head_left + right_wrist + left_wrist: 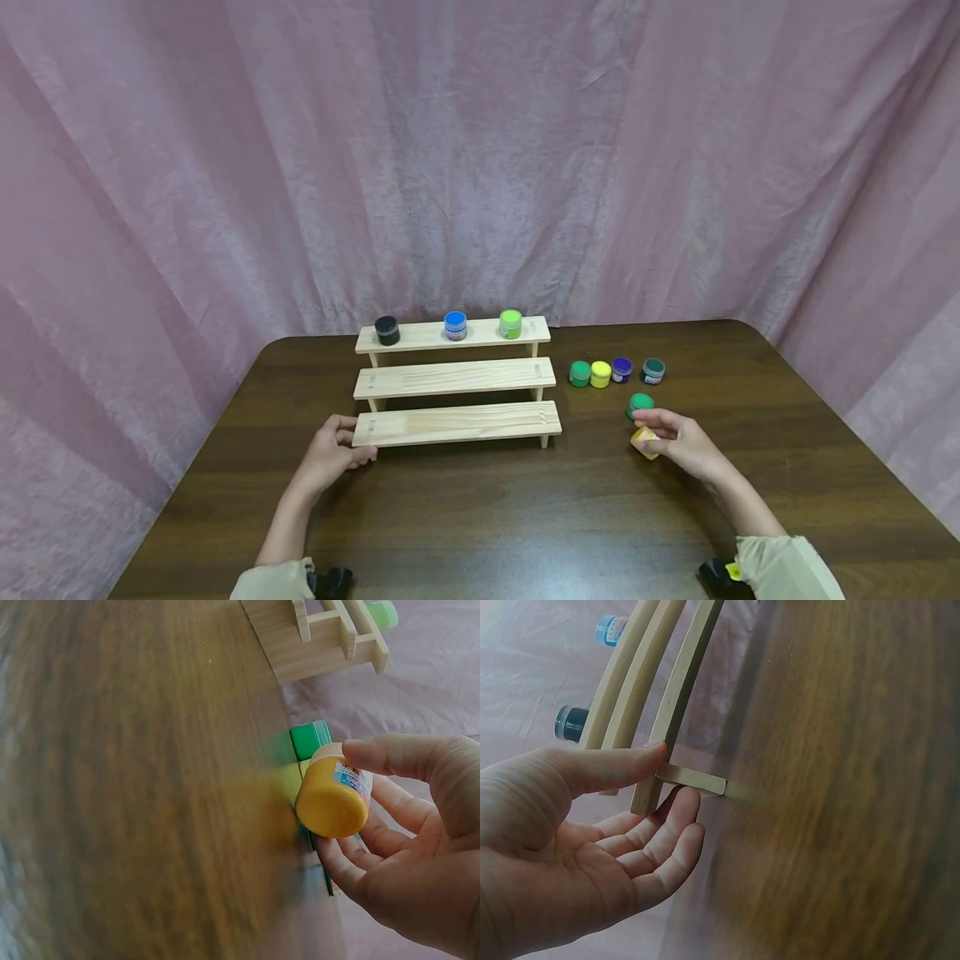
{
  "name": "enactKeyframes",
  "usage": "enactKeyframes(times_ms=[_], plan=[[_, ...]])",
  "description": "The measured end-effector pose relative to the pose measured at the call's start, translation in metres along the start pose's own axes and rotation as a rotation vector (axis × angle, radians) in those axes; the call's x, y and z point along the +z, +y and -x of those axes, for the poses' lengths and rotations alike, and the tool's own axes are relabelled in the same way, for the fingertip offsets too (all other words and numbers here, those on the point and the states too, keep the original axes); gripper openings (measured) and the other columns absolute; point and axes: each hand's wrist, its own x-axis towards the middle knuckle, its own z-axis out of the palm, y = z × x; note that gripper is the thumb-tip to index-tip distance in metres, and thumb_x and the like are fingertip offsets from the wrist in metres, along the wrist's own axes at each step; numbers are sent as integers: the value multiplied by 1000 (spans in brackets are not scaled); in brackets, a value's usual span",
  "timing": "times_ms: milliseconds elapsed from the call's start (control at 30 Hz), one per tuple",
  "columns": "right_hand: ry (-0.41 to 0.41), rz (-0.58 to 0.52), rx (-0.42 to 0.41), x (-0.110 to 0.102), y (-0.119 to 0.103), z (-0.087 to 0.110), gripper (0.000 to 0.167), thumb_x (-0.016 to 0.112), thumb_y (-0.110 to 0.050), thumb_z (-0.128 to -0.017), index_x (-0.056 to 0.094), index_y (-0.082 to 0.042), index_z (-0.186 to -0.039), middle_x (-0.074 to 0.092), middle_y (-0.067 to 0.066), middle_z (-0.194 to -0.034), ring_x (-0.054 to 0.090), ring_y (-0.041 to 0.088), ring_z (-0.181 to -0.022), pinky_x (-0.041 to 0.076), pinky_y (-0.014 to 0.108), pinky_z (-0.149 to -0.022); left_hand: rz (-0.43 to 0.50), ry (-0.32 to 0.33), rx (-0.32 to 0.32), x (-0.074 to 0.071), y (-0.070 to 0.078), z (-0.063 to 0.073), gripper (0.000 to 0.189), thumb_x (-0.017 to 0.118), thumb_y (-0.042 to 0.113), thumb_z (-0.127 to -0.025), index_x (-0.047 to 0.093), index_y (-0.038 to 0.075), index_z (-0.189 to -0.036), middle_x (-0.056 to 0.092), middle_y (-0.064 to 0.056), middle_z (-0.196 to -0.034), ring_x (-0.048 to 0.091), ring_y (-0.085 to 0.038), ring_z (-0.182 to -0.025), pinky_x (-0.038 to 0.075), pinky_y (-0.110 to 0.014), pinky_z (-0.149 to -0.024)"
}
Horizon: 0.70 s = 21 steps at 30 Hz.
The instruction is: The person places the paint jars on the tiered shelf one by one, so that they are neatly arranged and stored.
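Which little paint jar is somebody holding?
The orange-yellow jar, tilted in the right hand; the other jars stand upright on the wooden rack or on the table.

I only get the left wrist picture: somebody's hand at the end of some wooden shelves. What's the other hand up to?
Observer: The right hand is holding a yellow-orange jar.

Visitor: Oh! I can spot a dark jar and a blue jar on the wooden rack. Any more up there?

Observer: Yes, a lime-green jar stands to the right of the blue one.

Visitor: And beside the rack?

Observer: Five more stand on the table to its right, including a purple jar.
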Motion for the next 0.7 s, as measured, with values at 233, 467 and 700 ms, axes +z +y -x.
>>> enactKeyframes(times_ms=[233, 467, 700], plan=[[-30, -19, 11, 0, -6, 1, 53, 67, -11, -89, 49, 9, -134, 57, 30, -127, 59, 0, -95, 52, 20, -76, 1, 1, -3, 0, 1, 0, 58, 71, -1, -83, 38, -13, -129, 68, -23, -93, 67, -15, -70, 50, -25, -61], [-41, -13, -31, 2, -10, 1, 53, 67, -12, -90, 48, 7, -135, 54, 29, -132, 58, 8, -101, 52, 19, -77, -4, 4, -7, 1, 1, 0, 58, 71, -1, -84, 38, -12, -129, 68, -24, -93, 64, -14, -69, 50, -26, -62], [28, -3, -77, 4, -14, -1, 51, 68, -10, -88, 51, 5, -134, 53, 29, -135, 56, -3, -97, 52, 19, -77, 4, 5, -21, 1, -1, -2, 58, 71, 0, -83, 38, -12, -130, 68, -20, -92, 63, -13, -68, 50, -27, -62]])
